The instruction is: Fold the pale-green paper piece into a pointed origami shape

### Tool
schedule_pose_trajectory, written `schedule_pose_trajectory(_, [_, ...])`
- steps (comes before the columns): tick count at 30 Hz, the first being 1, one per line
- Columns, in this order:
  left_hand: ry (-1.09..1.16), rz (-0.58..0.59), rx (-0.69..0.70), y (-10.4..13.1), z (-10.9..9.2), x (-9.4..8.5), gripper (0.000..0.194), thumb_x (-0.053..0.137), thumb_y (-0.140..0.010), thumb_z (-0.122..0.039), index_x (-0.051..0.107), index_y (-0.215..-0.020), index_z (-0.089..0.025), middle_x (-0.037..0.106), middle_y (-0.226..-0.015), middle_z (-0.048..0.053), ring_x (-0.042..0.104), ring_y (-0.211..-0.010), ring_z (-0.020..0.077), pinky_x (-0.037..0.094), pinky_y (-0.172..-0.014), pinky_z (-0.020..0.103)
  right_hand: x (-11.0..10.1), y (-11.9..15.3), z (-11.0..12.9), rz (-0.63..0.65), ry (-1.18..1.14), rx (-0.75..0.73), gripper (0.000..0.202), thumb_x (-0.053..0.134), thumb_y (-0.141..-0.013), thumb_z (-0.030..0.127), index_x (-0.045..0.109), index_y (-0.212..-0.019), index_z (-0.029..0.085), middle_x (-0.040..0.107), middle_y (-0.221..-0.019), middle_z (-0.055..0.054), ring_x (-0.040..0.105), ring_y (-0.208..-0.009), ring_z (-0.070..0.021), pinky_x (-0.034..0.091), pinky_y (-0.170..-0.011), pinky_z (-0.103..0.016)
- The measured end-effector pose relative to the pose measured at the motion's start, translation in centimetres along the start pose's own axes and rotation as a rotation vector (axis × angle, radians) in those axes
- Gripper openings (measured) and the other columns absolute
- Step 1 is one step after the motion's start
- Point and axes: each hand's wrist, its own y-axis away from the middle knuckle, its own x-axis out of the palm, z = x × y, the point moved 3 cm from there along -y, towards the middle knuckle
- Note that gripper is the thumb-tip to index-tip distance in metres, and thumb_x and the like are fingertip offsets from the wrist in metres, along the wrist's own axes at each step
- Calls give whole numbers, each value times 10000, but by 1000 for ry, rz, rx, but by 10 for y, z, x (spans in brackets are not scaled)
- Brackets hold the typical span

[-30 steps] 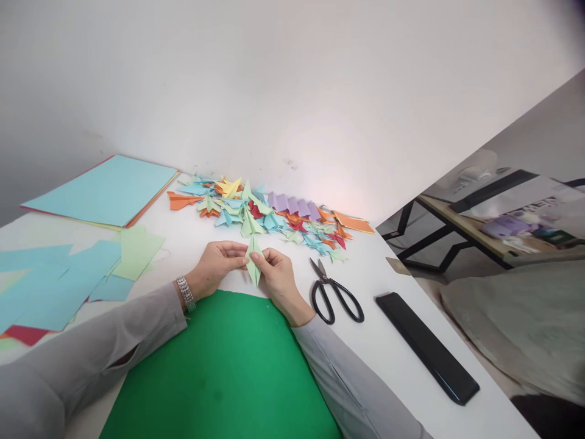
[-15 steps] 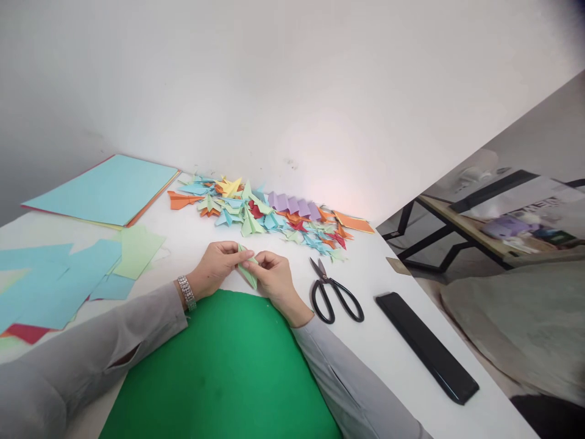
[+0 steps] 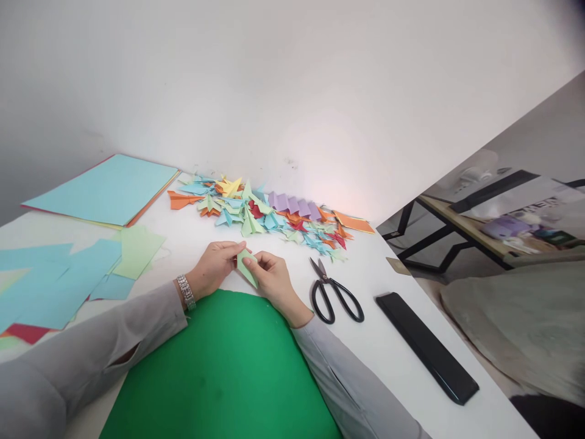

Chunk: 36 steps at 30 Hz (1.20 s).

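Observation:
A small piece of folded light green paper is held between my two hands, just beyond the far edge of a green sheet or mat. My left hand pinches its upper left part between thumb and fingers. On the right side, my right hand grips the same paper, thumb lying on its face. The fingers behind the paper are partly hidden. Black-handled scissors lie to the right of my right hand, blades pointing away and slightly parted.
Many small folded paper planes are heaped along the wall. A stack of large coloured sheets lies back left, with loose cut paper pieces before it. A long black case rests near the right edge. Beyond stands another table.
The green paper has turned so that a broader flat face shows. My left thumb has shifted up to its top edge, and my right hand has moved slightly.

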Motion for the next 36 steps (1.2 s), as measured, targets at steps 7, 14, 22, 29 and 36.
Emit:
schedule_pose_trajectory(7, [13, -43, 22, -1, 1, -2, 281, 810, -586, -372, 716, -620, -109, 631, -622, 35, 544, -650, 130, 427, -660, 263, 0, -2, -1, 19, -43, -53, 386, 710, -663, 511, 519, -552, 194, 391, -486, 64, 295, -481, -91, 238, -486, -255])
schedule_pose_trajectory(14, [6, -63, 19, -1, 2, -2, 306, 819, -576, -385, 700, -607, -105, 609, -574, 25, 535, -572, 117, 426, -601, 275, 0, 1, 2, 49, -152, 19, 383, 730, -656, 458, 506, -502, 189, 391, -476, 61, 286, -479, -88, 223, -496, -261])
schedule_pose_trajectory(22, [-28, -60, 35, -2, 4, -4, 334, 821, -567, -408, 683, -602, -106, 607, -552, 22, 537, -545, 117, 425, -584, 274, 0, 1, 2, 46, -219, 70, 375, 742, -635, 460, 523, -504, 185, 423, -491, 52, 316, -497, -94, 236, -504, -260])
schedule_pose_trajectory(29, [-126, 9, 54, -2, 2, -2, 349, 808, -601, -393, 582, -514, -141, 548, -492, -13, 488, -504, 94, 399, -557, 253, -4, 0, 6, -28, -169, 45, 439, 669, -694, 566, 494, -534, 196, 339, -488, 68, 260, -486, -93, 239, -471, -252])
schedule_pose_trajectory(36, [-316, 30, 50, 1, 3, -2, 304, 822, -558, -362, 605, -554, -149, 580, -477, -5, 498, -466, 102, 391, -525, 255, -8, -1, 3, -118, -145, -8, 441, 657, -723, 571, 501, -552, 197, 381, -519, 60, 318, -525, -100, 298, -501, -248])
